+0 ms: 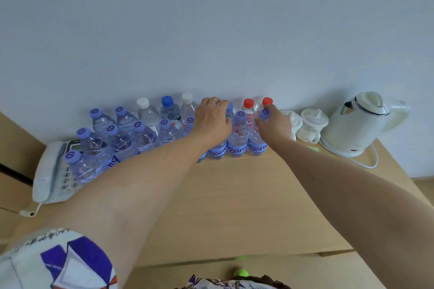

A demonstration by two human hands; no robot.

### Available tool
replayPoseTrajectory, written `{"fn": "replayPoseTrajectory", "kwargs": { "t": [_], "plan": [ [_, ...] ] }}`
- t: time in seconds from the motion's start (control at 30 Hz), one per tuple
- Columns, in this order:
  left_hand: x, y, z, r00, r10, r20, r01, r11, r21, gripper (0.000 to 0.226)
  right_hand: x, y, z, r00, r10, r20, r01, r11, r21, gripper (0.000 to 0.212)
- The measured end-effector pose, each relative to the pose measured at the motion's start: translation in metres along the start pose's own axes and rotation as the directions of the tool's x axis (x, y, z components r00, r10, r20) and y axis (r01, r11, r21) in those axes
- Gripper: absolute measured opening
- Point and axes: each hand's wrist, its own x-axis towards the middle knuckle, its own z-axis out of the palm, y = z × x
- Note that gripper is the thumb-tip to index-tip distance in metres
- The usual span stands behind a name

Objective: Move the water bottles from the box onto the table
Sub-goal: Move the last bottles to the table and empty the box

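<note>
Where the hands are: both reach to the middle of the frame, at the far edge of the table (pixel 246 195), among the bottles against the wall (pixel 211 19).
Left hand (pixel 212 119): fingers curled over the top of a purple-capped bottle (pixel 217 150); its cap is hidden under the hand, only the lower body and blue label show.
Right hand (pixel 273 124): fingers wrapped round the neck of another purple-capped bottle (pixel 257 145), just under its cap, at the right end of the front row.
Bottle between the hands: one more purple-capped bottle (pixel 238 141) stands upright, touching its neighbours.
Other bottles: a cluster of purple-capped ones (pixel 117 138) stands left of centre; behind them, by the wall, are white-capped (pixel 146 112), blue-capped (pixel 169 108) and red-capped bottles (pixel 248 107).
Left of the frame: a white desk telephone (pixel 50 171), the nearest bottle overlapping it.
Right of the frame: two white cups (pixel 310 126) and a white electric kettle (pixel 357 122) on its base.
Box: not in view.
</note>
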Motion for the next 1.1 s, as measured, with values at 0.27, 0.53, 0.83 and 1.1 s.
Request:
{"fn": "replayPoseTrajectory", "kwargs": {
  "t": [0.27,0.53,0.83,1.1],
  "plan": [
    [0.011,0.014,0.010,0.998,-0.036,0.041,0.035,0.999,0.032,0.042,0.014,0.007,-0.005,0.998,-0.058,0.030,0.059,0.998,-0.020,0.040],
    [0.036,0.063,0.016,0.986,0.156,0.049,-0.158,0.987,0.036,0.041,-0.015,0.045,-0.034,0.998,-0.010,-0.061,0.008,1.000,-0.026,0.070],
    [-0.014,0.243,0.085,0.776,0.587,0.230,-0.570,0.809,-0.144,0.049,-0.136,0.179,-0.146,0.876,0.325,-0.357,-0.396,0.906,-0.146,0.071],
    [-0.149,0.460,0.119,0.389,0.888,0.247,-0.832,0.453,-0.319,0.058,-0.311,0.299,-0.259,0.533,0.596,-0.600,-0.758,0.651,-0.027,0.080]
  ]
}}
